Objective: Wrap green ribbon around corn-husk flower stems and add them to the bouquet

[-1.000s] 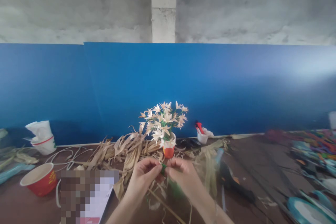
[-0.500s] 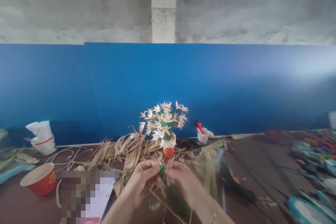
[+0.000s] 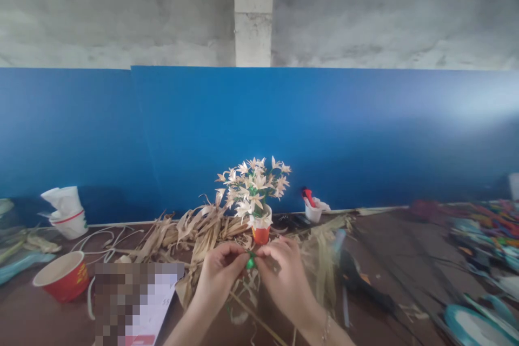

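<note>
Between my fingertips is a small shiny green strip (image 3: pixel 250 263), bunched up at the middle; its exact kind is too small to tell. My left hand (image 3: pixel 219 274) pinches it from the left with thumb and forefinger. From the right, my right hand (image 3: pixel 286 275) pinches its other side, the remaining fingers raised a little. Just beyond my hands stands a bunch of cream husk flowers (image 3: pixel 255 189) with green stems, in a red and white paper cup (image 3: pixel 260 235).
Dry corn husks (image 3: pixel 198 232) lie heaped behind my left hand. A red paper bowl (image 3: pixel 62 277) and a phone (image 3: pixel 156 308) sit at left. On the right are a dark glue gun (image 3: pixel 365 284), a teal-edged roll (image 3: pixel 470 324) and a white cup (image 3: pixel 313 211) holding something red.
My right hand has turned and its fingers have lifted. The green strip has shifted between my fingertips and shows rounder and brighter. Things on the table stay put.
</note>
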The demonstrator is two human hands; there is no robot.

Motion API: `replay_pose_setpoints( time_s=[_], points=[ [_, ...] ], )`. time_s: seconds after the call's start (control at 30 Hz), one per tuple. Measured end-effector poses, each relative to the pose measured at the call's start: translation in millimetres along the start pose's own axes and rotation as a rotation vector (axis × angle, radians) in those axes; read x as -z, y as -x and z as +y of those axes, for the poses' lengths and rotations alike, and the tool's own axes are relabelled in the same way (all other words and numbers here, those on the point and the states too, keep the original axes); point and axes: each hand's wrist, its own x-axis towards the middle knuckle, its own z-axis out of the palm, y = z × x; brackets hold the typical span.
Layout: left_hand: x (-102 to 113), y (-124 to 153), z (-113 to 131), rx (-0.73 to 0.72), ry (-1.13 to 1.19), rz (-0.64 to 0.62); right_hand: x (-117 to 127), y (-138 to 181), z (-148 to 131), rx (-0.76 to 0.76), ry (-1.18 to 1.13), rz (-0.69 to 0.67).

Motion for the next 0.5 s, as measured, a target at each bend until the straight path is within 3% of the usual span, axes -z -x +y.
replay_pose_setpoints(
  time_s=[0.07,0.27,0.37,0.5],
  points=[
    [0.2,0.9,1.2,-0.008,0.023,-0.005,0.7,-2.0,-1.2,-0.169,-0.173,-0.066],
    [3.0,2.8,2.7,-0.031,0.096,-0.099,-0.7,-1.2,10.5,-0.673,-0.972,-0.42],
    [4.9,2.6,0.2,0.032,0.138,-0.186,-2.0,1.8,18.8,-0.732,-1.197,-0.55],
    [6.8,1.9,-1.6,0.08,0.12,-0.207,-2.9,3.3,22.6,-0.749,-1.199,-0.532]
  ],
)
